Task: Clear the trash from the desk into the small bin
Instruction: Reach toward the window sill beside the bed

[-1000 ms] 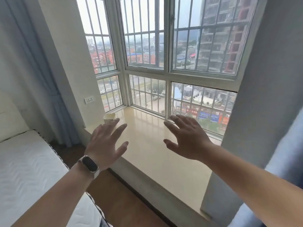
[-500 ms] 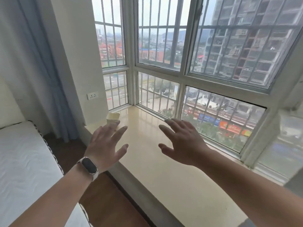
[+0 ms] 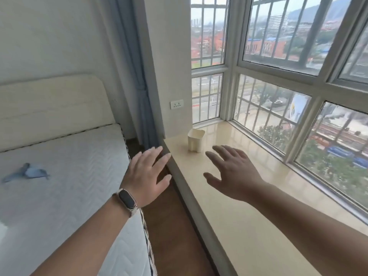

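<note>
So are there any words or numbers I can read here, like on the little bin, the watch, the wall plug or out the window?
None can be read.
Small bin: plain, no label showing.
Watch on the left wrist: screen dark, nothing on it.
Wall socket: only holes, no words visible.
White banner outside the window: has a blue and yellow mark, too blurred to read.

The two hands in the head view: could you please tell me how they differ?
The left hand wears a dark wristband; the right hand is bare. The left hand hovers over the floor gap beside the mattress; the right hand hovers over the window ledge. Both are open, empty, fingers spread.
</note>
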### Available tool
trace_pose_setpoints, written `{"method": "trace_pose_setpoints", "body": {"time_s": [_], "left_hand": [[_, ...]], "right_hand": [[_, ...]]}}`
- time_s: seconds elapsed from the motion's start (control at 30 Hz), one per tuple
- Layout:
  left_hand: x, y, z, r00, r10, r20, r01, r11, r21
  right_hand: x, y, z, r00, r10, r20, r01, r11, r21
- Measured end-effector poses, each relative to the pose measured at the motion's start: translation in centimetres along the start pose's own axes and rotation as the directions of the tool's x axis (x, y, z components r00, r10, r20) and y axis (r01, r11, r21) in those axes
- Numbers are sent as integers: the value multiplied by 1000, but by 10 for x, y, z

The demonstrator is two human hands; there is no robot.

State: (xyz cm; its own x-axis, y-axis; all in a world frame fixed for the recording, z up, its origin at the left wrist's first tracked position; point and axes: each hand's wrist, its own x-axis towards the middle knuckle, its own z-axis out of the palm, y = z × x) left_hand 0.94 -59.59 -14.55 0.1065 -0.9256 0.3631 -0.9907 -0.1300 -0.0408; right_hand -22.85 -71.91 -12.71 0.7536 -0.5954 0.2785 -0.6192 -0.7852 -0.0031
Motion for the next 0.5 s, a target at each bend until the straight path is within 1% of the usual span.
{"method": "trace_pose_setpoints", "body": {"time_s": [0.13, 0.2, 0.37, 0.5], "left_hand": [[20, -11, 5, 994, -106, 2, 105, 992, 62], [26, -15, 10, 990, -140, -6, 140, 987, 84], [27, -19, 24, 982, -191, 13, 187, 972, 145], [33, -26, 27, 974, -222, 49, 211, 962, 172]], "right_hand": [[41, 20, 13, 992, -125, 1, 125, 992, 11], [60, 32, 20, 987, -159, 7, 159, 987, 21], [92, 44, 42, 970, -239, 44, 236, 970, 59], [115, 43, 55, 960, -276, 42, 272, 959, 83]]}}
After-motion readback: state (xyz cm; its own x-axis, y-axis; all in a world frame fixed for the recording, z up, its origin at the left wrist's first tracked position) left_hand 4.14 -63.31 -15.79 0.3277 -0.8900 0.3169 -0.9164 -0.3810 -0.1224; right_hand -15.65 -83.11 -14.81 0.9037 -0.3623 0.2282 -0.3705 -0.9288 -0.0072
